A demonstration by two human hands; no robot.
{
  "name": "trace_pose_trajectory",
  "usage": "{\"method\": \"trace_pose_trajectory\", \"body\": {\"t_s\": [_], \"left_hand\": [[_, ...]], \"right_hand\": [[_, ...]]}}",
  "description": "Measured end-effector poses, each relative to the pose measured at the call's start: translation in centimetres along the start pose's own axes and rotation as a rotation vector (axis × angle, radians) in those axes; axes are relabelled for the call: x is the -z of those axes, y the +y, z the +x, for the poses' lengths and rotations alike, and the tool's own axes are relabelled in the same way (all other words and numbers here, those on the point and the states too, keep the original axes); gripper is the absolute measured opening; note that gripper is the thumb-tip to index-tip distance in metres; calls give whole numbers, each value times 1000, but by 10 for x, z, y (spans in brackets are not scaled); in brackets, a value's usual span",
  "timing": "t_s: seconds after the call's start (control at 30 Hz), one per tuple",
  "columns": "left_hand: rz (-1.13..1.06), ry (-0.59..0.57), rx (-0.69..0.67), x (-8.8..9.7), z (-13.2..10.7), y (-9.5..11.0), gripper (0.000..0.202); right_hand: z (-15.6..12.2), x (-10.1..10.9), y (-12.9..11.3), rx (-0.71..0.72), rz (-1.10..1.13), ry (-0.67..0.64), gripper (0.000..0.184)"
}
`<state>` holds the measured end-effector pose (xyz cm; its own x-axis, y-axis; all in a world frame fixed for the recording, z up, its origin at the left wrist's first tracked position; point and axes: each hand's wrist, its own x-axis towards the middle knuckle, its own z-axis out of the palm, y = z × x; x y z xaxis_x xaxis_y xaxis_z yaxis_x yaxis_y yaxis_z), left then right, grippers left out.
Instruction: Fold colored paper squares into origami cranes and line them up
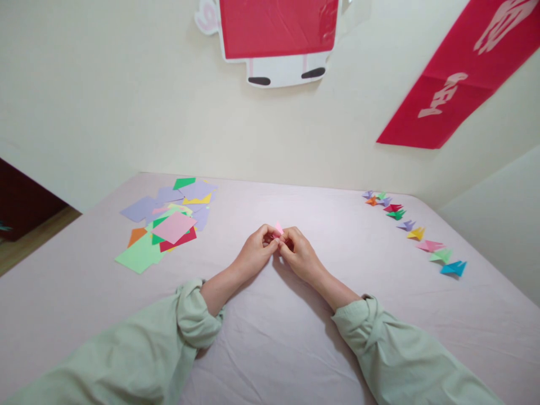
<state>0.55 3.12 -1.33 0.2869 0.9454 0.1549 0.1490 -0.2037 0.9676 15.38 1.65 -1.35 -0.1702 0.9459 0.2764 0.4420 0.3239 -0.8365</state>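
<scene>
A plain room, in a home or a craft space, is suggested; which one cannot be told. A cream wall (126,101) is hung with a red banner (459,73) and a cartoon cut-out (278,34). A surface (270,337) is covered with a wrinkled pale pink cloth, on which coloured paper squares (169,225) and folded paper figures (417,233) are laid out. A wooden floor (37,239) is seen at the left.

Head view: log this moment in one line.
left hand: pinching pink paper | right hand: pinching same paper | left: loose paper squares | right: row of folded pieces
</scene>
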Motion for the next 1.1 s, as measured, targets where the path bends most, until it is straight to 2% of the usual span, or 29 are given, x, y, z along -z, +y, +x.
{"method": "trace_pose_trajectory", "body": {"t_s": [0.37, 0.53, 0.63, 0.83, 1.1], "left_hand": [[-2, -38, -71, -1, -1, -6, 11], [109, 34, -95, -2, -4, -9, 9], [99, 73, -79, -2, -4, -12, 12], [130, 84, -61, -1, -4, -15, 12], [410, 96, -241, 2, -6, -6, 23]], "right_hand": [[0, 0, 5, -37, 34, 3, 10], [1, 2, 3, -54, 110, -8, 10], [1, 3, 1, -95, 196, -11, 15], [1, 4, 1, -151, 282, -6, 21], [0, 5, 1, -163, 295, -38, 21]]}}
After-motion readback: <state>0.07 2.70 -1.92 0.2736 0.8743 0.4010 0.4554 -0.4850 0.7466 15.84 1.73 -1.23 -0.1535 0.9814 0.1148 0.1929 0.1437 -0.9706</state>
